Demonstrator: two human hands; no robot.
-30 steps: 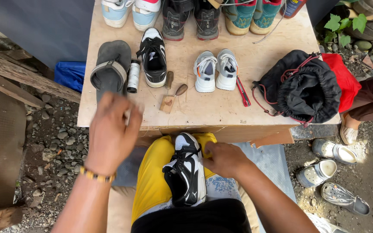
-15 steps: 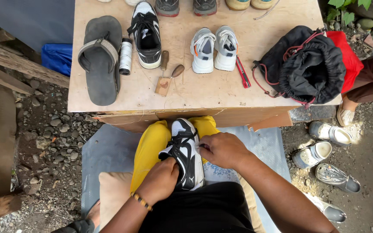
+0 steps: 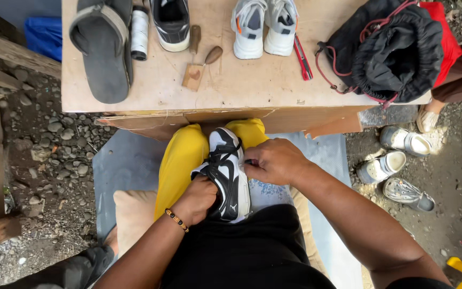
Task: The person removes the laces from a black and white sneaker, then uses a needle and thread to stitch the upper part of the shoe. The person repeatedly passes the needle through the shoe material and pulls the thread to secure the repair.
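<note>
A black and white sneaker (image 3: 230,174) lies on my lap between yellow trouser legs (image 3: 180,160), toe pointing away from me. My left hand (image 3: 198,199) grips its left side near the heel; a beaded bracelet sits on that wrist. My right hand (image 3: 275,160) is closed against the sneaker's right edge, fingers pinched at the upper near the laces. I cannot tell whether something small is between those fingers.
A plywood table (image 3: 252,85) stands just ahead, holding a grey sandal (image 3: 102,45), a white tube (image 3: 139,32), a black shoe (image 3: 171,18), a wooden-handled tool (image 3: 196,67), small white sneakers (image 3: 263,27), a red cutter (image 3: 302,56) and a black bag (image 3: 397,51). Loose shoes (image 3: 397,166) lie on gravel at right.
My left hand, raised and empty a second ago, has come down and taken hold of the sneaker's side. The view has tilted down, so less of the table shows.
</note>
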